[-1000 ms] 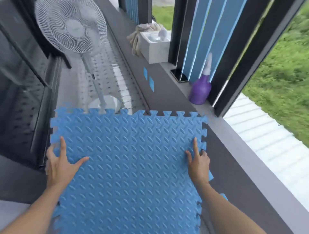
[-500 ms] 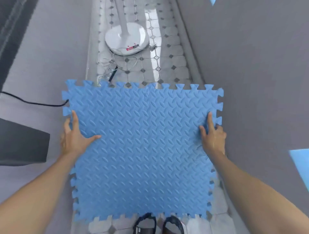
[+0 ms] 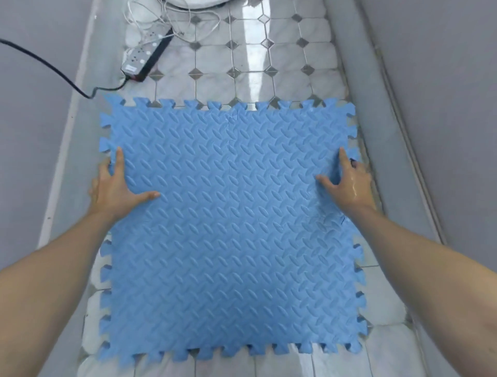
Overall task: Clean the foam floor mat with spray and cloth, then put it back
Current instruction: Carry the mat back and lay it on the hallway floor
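Foam floor mat (image 3: 231,220), blue with interlocking edges, is lying over the tiled floor (image 3: 250,67) between grey walls. Left hand (image 3: 114,185) is gripping its left edge, thumb on top, fingers curling under. Right hand (image 3: 348,185) is grasping the right edge likewise. Power strip (image 3: 146,57) is sitting beyond the far edge.

The blue foam floor mat with jigsaw edges (image 3: 231,228) hides the pale tiled floor (image 3: 252,64) beneath it, and whether it touches the floor cannot be told. The left hand (image 3: 115,185) and right hand (image 3: 347,183) curl most fingers under its side edges, unseen. A white round base (image 3: 196,2) is cut off at the top edge. A black cable (image 3: 45,64) leaves the frame at the left.
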